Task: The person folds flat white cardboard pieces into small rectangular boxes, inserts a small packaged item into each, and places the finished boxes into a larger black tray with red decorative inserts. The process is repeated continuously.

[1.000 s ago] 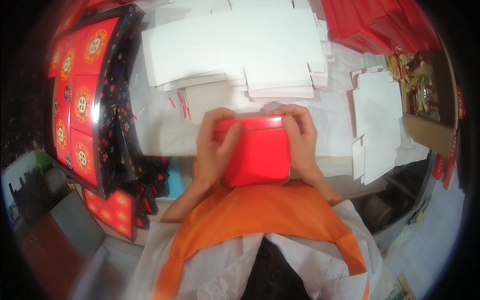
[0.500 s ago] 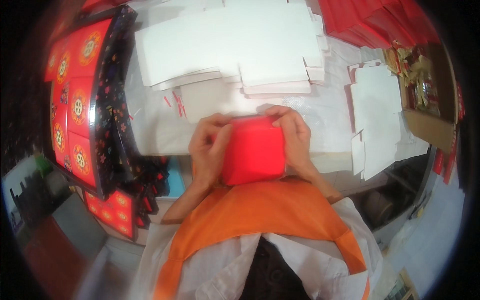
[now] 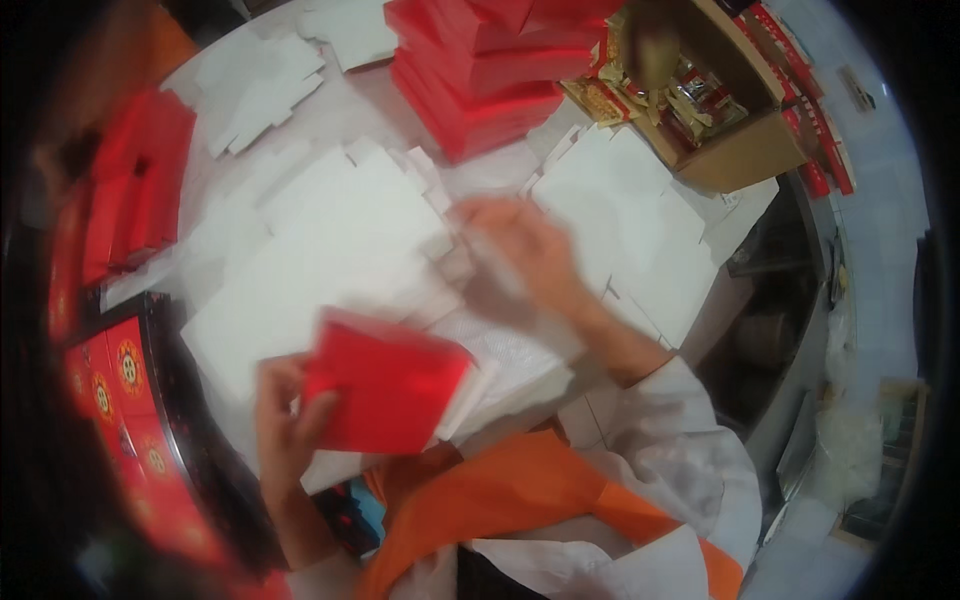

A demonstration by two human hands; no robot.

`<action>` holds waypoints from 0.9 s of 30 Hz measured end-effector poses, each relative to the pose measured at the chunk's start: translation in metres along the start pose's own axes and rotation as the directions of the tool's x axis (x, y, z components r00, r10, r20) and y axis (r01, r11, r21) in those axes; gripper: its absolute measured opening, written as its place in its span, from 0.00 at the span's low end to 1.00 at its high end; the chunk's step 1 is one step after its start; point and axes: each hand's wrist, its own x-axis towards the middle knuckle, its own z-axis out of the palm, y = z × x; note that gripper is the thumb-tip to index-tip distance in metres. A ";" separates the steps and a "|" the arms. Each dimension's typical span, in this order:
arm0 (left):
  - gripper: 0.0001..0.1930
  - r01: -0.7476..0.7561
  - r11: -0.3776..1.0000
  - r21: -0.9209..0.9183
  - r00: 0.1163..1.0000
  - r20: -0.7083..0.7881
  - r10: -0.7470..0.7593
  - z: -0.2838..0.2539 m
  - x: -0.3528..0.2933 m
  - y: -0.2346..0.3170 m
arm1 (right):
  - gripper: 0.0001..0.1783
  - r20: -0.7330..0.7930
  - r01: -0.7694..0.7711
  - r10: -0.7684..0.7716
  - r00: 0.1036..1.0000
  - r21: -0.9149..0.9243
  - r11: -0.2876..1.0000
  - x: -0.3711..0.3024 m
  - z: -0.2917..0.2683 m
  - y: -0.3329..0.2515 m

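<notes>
I judge this a reach: left grip [image 3: 285, 422] clasps red box [image 3: 395, 385], needing steadiness; right grip [image 3: 530, 245] beyond, closure unclear

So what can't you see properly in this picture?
All in the head view:
- Right hand: motion blur hides whether its fingers hold anything.
- Inside of the red box in the left hand: hidden by the box's own red side.
- Top of the red stack: cut off by the upper edge.
- Bottom of the brown carton: covered by packets.
</notes>
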 end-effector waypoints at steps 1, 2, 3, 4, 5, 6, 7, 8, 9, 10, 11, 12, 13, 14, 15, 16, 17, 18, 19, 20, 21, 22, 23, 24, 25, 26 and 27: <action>0.14 0.031 0.996 -0.081 0.990 -0.136 -0.042 -0.002 -0.002 -0.003 | 0.09 -0.164 -0.071 0.039 0.986 -0.198 0.978 0.024 -0.033 0.004; 0.16 0.047 0.984 -0.174 0.962 -0.258 -0.092 -0.002 -0.002 -0.005 | 0.09 -0.158 0.038 -0.121 0.980 -0.447 0.894 0.045 -0.076 0.019; 0.19 0.055 0.963 -0.263 0.915 -0.374 -0.154 -0.002 -0.003 -0.008 | 0.11 -0.161 0.078 -0.242 0.957 -0.658 0.749 0.066 -0.117 0.034; 0.20 0.141 0.951 -0.276 0.904 -0.354 -0.238 -0.005 -0.008 -0.017 | 0.14 -0.124 0.075 -0.329 0.936 -0.844 0.530 0.084 -0.164 0.054; 0.22 0.227 0.928 -0.294 0.886 -0.332 -0.322 -0.009 -0.015 -0.031 | 0.19 -0.060 0.041 -0.338 0.939 -0.958 0.285 0.100 -0.210 0.070; 0.23 0.308 0.901 -0.306 0.851 -0.335 -0.405 -0.010 -0.019 -0.039 | 0.24 -0.120 -0.074 -0.241 0.963 -0.979 0.191 0.113 -0.230 0.083; 0.24 0.305 0.905 -0.297 0.826 -0.390 -0.407 -0.001 -0.018 -0.029 | 0.28 -0.189 -0.177 -0.150 0.970 -0.980 0.088 0.127 -0.243 0.095; 0.24 0.277 0.907 -0.318 0.823 -0.408 -0.394 0.002 -0.019 -0.030 | 0.33 -0.272 -0.274 -0.067 0.960 -0.961 -0.029 0.138 -0.260 0.108; 0.24 0.251 0.905 -0.342 0.833 -0.401 -0.383 0.006 -0.018 -0.036 | 0.37 -0.279 -0.280 -0.027 0.960 -0.950 -0.135 0.145 -0.296 0.128; 0.24 0.229 0.898 -0.375 0.849 -0.375 -0.373 0.010 -0.013 -0.041 | 0.41 -0.303 -0.290 0.011 0.953 -0.922 -0.257 0.147 -0.341 0.144; 0.24 0.238 0.900 -0.366 0.841 -0.386 -0.380 0.010 -0.014 -0.039 | 0.41 -0.330 -0.305 0.053 0.943 -0.915 -0.262 0.158 -0.336 0.152; 0.24 0.249 0.898 -0.362 0.836 -0.388 -0.388 0.012 -0.015 -0.037 | 0.41 -0.358 -0.322 0.092 0.929 -0.905 -0.278 0.168 -0.331 0.154; 0.25 0.257 0.906 -0.337 0.808 -0.440 -0.393 0.009 -0.024 -0.031 | 0.37 -0.383 -0.356 0.141 0.913 -0.916 -0.185 0.189 -0.279 0.137; 0.25 0.267 0.905 -0.331 0.805 -0.440 -0.398 0.007 -0.027 -0.028 | 0.34 -0.442 -0.423 0.181 0.878 -0.896 -0.137 0.191 -0.257 0.112; 0.26 0.264 0.904 -0.338 0.813 -0.426 -0.396 0.009 -0.025 -0.026 | 0.34 -0.377 -0.353 0.215 0.901 -0.925 -0.143 0.187 -0.263 0.103; 0.27 0.261 0.902 -0.345 0.820 -0.413 -0.396 0.011 -0.022 -0.022 | 0.33 -0.308 -0.279 0.251 0.918 -0.949 -0.146 0.182 -0.275 0.093; 0.27 0.264 0.899 -0.351 0.815 -0.417 -0.402 0.010 -0.022 -0.019 | 0.33 -0.219 -0.187 0.296 0.930 -0.973 -0.133 0.180 -0.272 0.083; 0.30 0.227 0.889 -0.398 0.832 -0.396 -0.390 0.009 -0.019 -0.021 | 0.31 -0.245 -0.196 0.300 0.922 -0.963 -0.183 0.179 -0.274 0.066; 0.32 0.201 0.875 -0.440 0.834 -0.391 -0.388 0.007 -0.021 -0.023 | 0.30 -0.252 -0.188 0.317 0.914 -0.957 -0.220 0.174 -0.267 0.051; 0.34 0.182 0.860 -0.476 0.834 -0.389 -0.392 0.003 -0.024 -0.025 | 0.28 -0.107 -0.088 0.215 0.971 -0.992 -0.094 0.160 -0.273 0.040; 0.36 0.149 0.845 -0.513 0.857 -0.359 -0.369 0.004 -0.022 -0.029 | 0.27 -0.095 -0.105 0.063 0.993 -0.978 0.182 0.125 -0.280 0.022; 0.37 0.115 0.829 -0.548 0.888 -0.317 -0.333 0.007 -0.016 -0.029 | 0.26 0.043 0.068 -0.222 0.974 -0.992 0.104 0.099 -0.307 0.016; 0.37 0.103 0.830 -0.549 0.893 -0.316 -0.320 0.008 -0.016 -0.027 | 0.28 -0.132 -0.077 -0.102 0.986 -0.902 0.425 0.077 -0.283 -0.011; 0.36 0.082 0.831 -0.550 0.897 -0.323 -0.302 0.008 -0.020 -0.027 | 0.30 -0.283 -0.222 0.024 0.959 -0.692 0.687 0.061 -0.254 -0.033; 0.35 0.087 0.822 -0.563 0.887 -0.333 -0.321 0.009 -0.022 -0.030 | 0.32 -0.348 -0.191 -0.018 0.937 -0.556 0.809 0.040 -0.229 -0.039; 0.33 0.094 0.817 -0.569 0.877 -0.340 -0.338 0.010 -0.024 -0.032 | 0.34 -0.426 -0.146 -0.041 0.904 -0.397 0.906 0.024 -0.206 -0.038; 0.32 0.104 0.816 -0.569 0.866 -0.351 -0.356 0.009 -0.025 -0.034 | 0.35 -0.419 -0.133 -0.057 0.906 -0.411 0.902 0.017 -0.181 -0.028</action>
